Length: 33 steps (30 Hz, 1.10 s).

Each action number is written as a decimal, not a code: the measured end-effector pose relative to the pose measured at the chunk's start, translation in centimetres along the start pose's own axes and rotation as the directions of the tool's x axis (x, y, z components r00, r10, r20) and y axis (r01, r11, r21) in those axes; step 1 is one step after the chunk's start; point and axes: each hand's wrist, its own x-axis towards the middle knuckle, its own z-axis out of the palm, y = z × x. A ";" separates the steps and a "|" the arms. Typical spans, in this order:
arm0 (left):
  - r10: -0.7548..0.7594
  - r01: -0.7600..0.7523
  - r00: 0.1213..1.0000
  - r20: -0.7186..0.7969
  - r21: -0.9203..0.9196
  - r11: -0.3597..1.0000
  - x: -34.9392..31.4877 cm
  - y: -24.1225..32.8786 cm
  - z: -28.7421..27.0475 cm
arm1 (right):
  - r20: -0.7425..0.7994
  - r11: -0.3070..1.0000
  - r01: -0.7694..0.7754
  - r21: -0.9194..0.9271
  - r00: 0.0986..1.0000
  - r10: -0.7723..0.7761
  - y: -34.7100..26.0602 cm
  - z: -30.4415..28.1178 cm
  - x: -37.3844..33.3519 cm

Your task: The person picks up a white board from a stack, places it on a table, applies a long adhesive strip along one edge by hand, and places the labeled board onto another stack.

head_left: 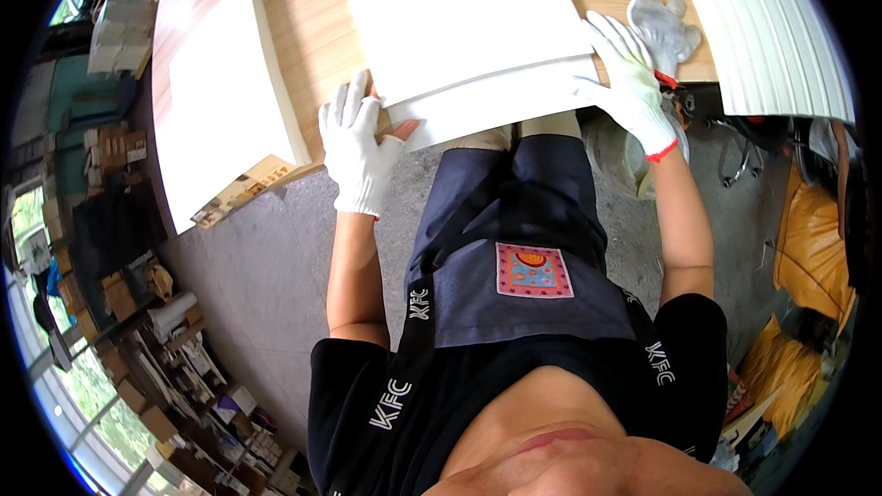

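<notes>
Upper centre, half-curled left hand, hold unclear, and flat, outstretched right hand touch likely flexible white sheet, best taken by edges.

Clutter on both sides

On my feed, a grey glove with a red cuff lies at the right of the wood-grain tabletop, near a white ribbed panel. Below that edge I make out a pale container, partly hidden, on the grey floor. Far right, I see an orange-yellow sack, crumpled, with more such material beneath. To my left, brown cartons crowd the side, a dark draped heap among them, and bright windows show greenery outside.
</notes>
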 end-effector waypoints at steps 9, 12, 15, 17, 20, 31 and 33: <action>0.215 -0.195 0.973 0.078 -0.208 0.959 2.0 4.0 -2.0 | -0.098 0.997 0.061 0.044 0.994 -0.057 0.1 0.2 -0.1; 0.185 -0.158 0.973 0.140 -0.183 0.970 2.3 4.7 -2.0 | -0.092 0.998 0.060 0.024 0.994 -0.058 0.1 0.2 -0.1; 0.182 -0.160 0.972 0.145 -0.151 0.976 2.5 4.5 -2.0 | -0.093 0.997 0.076 0.020 0.993 -0.074 0.1 0.2 0.0; 0.199 -0.181 0.969 0.146 -0.128 0.975 2.6 4.4 -2.3 | -0.096 0.998 0.064 0.029 0.993 -0.061 -0.1 -0.1 0.0; 0.237 -0.228 0.960 0.149 -0.079 0.970 2.5 4.7 -2.9 | -0.098 0.993 0.019 0.118 0.995 -0.008 -0.8 -0.9 0.2; 0.051 0.048 0.918 0.394 -0.238 0.970 6.1 2.5 -2.7 | 0.262 0.922 0.092 0.377 0.944 -0.201 -2.5 -4.5 7.3; -0.063 0.187 0.860 0.506 -0.199 0.962 7.8 3.2 -3.6 | 0.430 0.939 0.040 0.343 0.882 -0.195 -1.8 -4.5 9.4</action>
